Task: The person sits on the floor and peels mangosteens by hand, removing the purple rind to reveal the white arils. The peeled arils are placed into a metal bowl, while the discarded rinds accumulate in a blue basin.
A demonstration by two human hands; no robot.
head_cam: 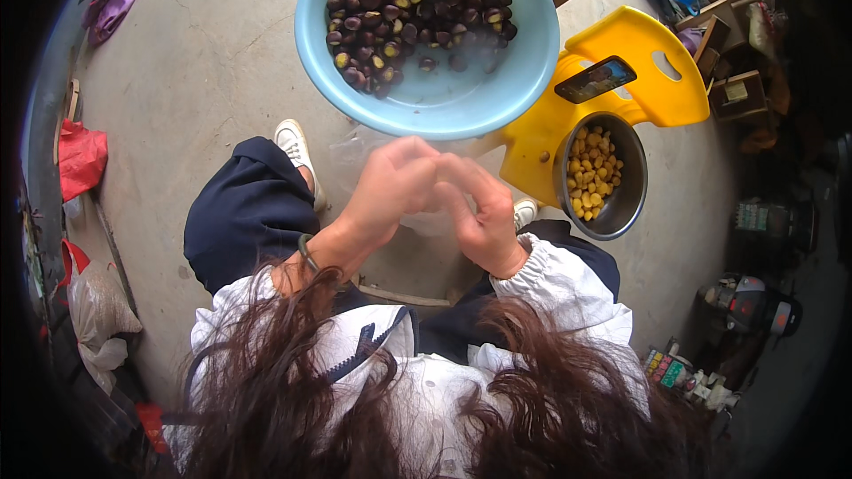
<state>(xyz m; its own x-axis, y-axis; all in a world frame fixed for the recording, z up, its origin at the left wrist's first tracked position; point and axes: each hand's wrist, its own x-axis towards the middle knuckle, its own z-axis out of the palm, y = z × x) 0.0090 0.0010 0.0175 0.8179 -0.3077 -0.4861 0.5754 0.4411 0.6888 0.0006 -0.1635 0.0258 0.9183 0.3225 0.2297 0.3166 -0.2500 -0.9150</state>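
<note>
My left hand (399, 179) and my right hand (476, 206) meet fingertip to fingertip just below the rim of a light blue plastic basin (426, 123). The fingers are curled, and whatever may be between them is hidden. Dark-shelled chestnuts (399, 6), some with yellow flesh showing, lie in the basin's far part. To the right, a steel bowl (640, 176) holds peeled yellow chestnuts (589, 173) and rests at the edge of a yellow plastic chair (532, 159). A translucent plastic bag (429, 223) shows beneath my hands.
A phone (596, 80) lies on the yellow chair, with a small brown piece (544, 156) near the bowl. Wooden boxes (735, 96) stand at the right. A filled plastic bag (100, 309) and a red bag (82, 156) are at the left. White shoes flank the bag below.
</note>
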